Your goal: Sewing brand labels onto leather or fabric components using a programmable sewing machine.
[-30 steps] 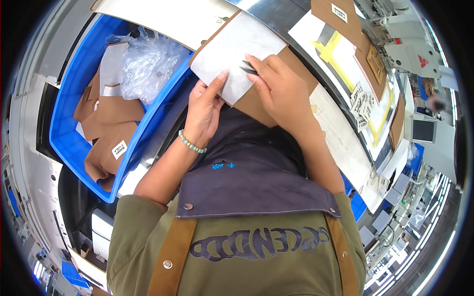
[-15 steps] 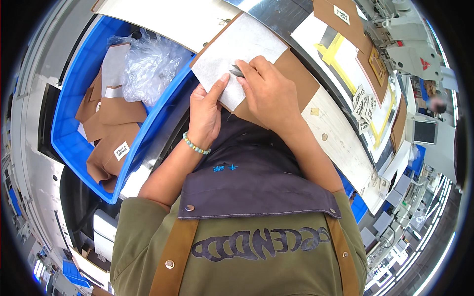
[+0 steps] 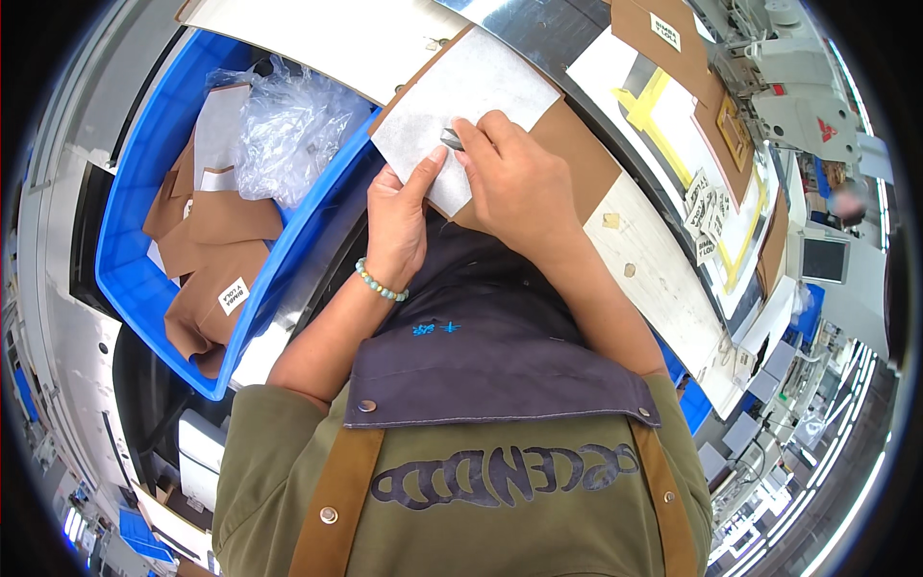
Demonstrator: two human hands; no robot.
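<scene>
A brown sheet piece [image 3: 582, 144] with a white backing [image 3: 476, 77] over part of it lies at the table's near edge, in front of my body. My left hand [image 3: 399, 216] is closed on its near edge, the thumb pressed on the white side and the fingers hidden underneath. Above that thumb, my right hand [image 3: 519, 183] pinches a small grey metal tool [image 3: 450, 138]. Only the tool's short end shows, close to the left thumb tip and over the white backing; its kind cannot be made out.
At left stands a blue bin [image 3: 226, 370] with brown pieces [image 3: 236, 216] and crumpled clear plastic [image 3: 298, 125]. On the right, a board with yellow tape [image 3: 649, 106] bears loose white labels [image 3: 707, 216] and more brown sheets [image 3: 639, 29]. A pale work surface [image 3: 639, 250] runs beside my right forearm.
My right hand and the metal tool have shifted slightly left and toward the left thumb. The left hand and the sheet piece stay nearly in place.
</scene>
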